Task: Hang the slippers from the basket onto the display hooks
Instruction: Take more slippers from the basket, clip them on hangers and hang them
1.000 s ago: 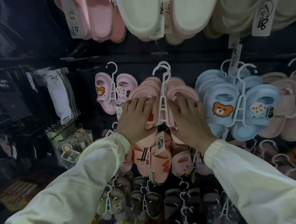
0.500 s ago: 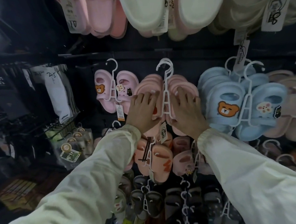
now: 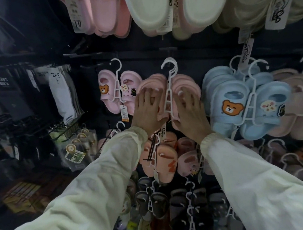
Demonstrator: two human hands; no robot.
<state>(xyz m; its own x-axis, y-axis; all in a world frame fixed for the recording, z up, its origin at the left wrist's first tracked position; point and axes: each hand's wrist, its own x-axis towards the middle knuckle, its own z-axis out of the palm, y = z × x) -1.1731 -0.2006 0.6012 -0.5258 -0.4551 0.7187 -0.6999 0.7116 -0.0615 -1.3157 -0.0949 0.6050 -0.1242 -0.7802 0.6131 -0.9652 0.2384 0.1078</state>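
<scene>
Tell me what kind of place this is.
Most likely a shop's footwear aisle: pairs of peach foam slippers and light blue bear-badge slippers hang on white plastic hangers with paper price tags, and packaged white socks hang to the left.

Peach-pink slippers (image 3: 182, 84), stacked pairs on white hangers (image 3: 169, 88), hang upright from a display hook (image 3: 168, 65).

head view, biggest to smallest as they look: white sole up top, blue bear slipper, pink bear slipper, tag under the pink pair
1. white sole, though it is likely nearer the camera, which inflates it
2. blue bear slipper
3. pink bear slipper
4. tag
</scene>
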